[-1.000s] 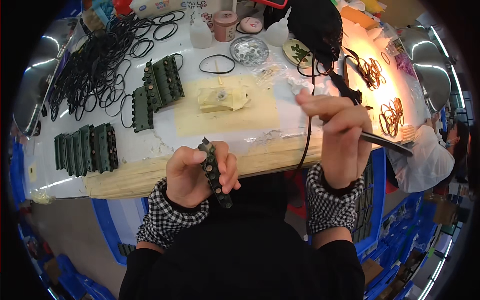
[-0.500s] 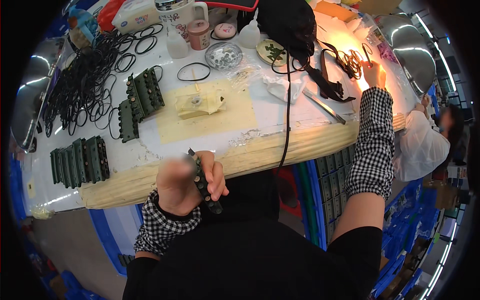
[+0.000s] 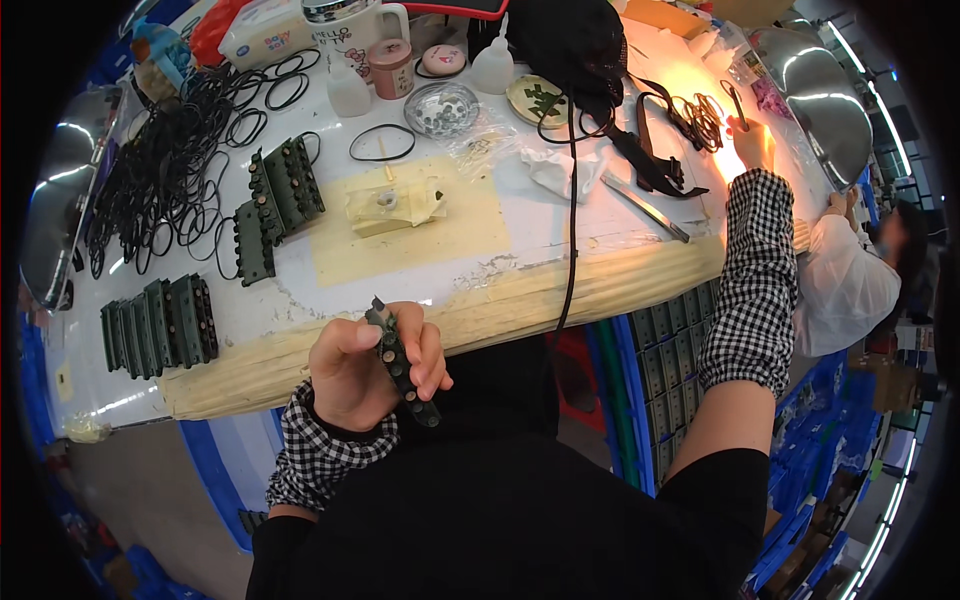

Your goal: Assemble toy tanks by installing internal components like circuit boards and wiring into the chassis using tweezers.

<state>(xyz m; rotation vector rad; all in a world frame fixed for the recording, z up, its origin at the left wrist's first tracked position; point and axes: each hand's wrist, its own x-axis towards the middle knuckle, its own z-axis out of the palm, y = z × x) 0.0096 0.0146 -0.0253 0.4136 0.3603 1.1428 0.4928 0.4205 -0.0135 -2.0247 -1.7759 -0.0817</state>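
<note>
My left hand point(image 3: 365, 365) is closed around a dark green moulded strip point(image 3: 400, 375) with small round studs along it, held tilted above the table's front edge. At the far right, under bright lamp light, my right hand point(image 3: 755, 148) pinches a thin dark loop point(image 3: 735, 100) that looks like a rubber band. Close beside it lies a heap of rubber bands point(image 3: 703, 120). Similar green strips stand in a row point(image 3: 160, 325) at the left, and more green pieces point(image 3: 280, 205) lean together farther back.
A tangle of black bands point(image 3: 160, 170) covers the back left. A taped block point(image 3: 390, 208) sits on a yellowish sheet point(image 3: 470, 235). Behind are a dish of small parts point(image 3: 442, 110), squeeze bottles point(image 3: 347, 92) and a mug. Tweezers point(image 3: 648, 208) lie right; another person point(image 3: 850, 285) sits beyond.
My right hand has shifted slightly right and nearer, with the dark loop lifted upright from the heap. My left hand still holds the green strip, almost unmoved.
</note>
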